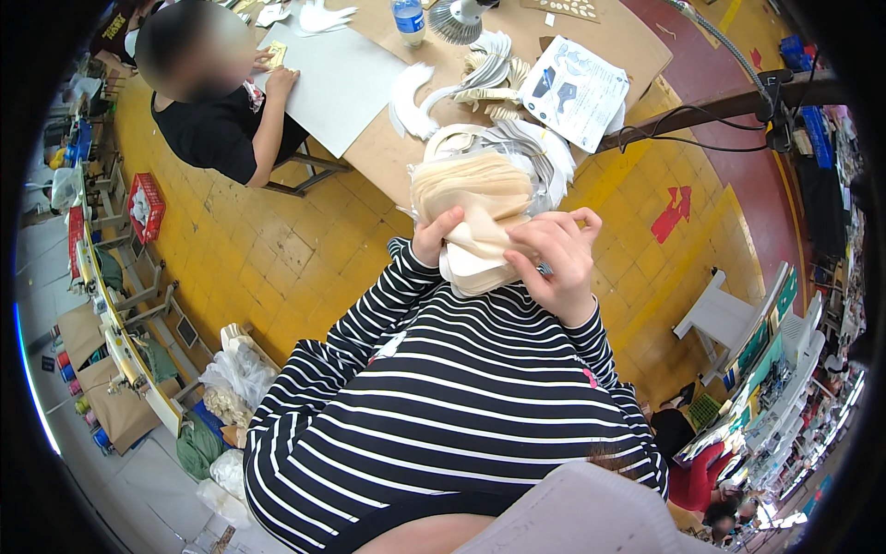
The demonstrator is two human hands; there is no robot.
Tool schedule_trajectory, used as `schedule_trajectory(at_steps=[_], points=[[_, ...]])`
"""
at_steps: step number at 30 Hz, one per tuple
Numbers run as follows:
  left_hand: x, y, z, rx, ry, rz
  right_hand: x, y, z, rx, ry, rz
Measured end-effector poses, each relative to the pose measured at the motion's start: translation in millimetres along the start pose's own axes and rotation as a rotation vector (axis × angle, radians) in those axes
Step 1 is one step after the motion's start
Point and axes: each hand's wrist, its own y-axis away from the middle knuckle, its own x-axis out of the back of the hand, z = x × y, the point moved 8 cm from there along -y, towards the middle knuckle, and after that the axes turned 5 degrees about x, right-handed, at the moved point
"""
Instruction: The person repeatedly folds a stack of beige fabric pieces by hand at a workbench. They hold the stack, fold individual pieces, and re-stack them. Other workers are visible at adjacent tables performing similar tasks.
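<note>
In front of my chest is a thick stack of thin, cream-coloured curved pieces (475, 178), which look like cut cloth or lining. My left hand (437, 236) is closed on the stack's left side, thumb on top. My right hand (559, 263) is at the right edge, its thumb and forefinger closed at a lifted, folded top piece (480, 231). The other right fingers are curled and raised. Paler pieces (475, 279) fan out at the stack's near end. Behind it, clear plastic wrapping (521, 166) lies among stacked white curved pieces (552, 164) at the table's near edge.
On the brown table (374, 164) are a printed sheet (577, 90), a water bottle (408, 22), a lamp (456, 20) and a grey board (337, 78). A co-worker (208, 134) sits at the left. A metal arm with cables (688, 115) crosses at right. Bags (235, 374) stand at lower left.
</note>
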Motion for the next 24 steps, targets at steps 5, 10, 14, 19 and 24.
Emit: schedule_trajectory(at_steps=[5, 10, 14, 19, 24], points=[[-2.6, 1.3, 0.2, 0.043, -0.159, -0.013, -4.7, 4.2, 18.5, -0.273, -0.101, 0.056], [2.0, 2.6, -2.9, 0.034, -0.192, -0.065, -4.4, 4.2, 19.3, -0.231, -0.005, 0.029], [2.4, 2.9, -7.8, 0.094, -0.128, -0.085, 2.6, 0.3, 12.6, -0.174, 0.026, 0.113], [-12.2, 3.9, -0.3, 0.075, -0.057, -0.064, -1.9, 1.4, 13.9, -0.127, -0.056, 0.098], [-10.7, 2.0, 1.7, 0.047, -0.052, -0.031, -3.0, 5.7, 12.6, -0.088, -0.055, 0.048]])
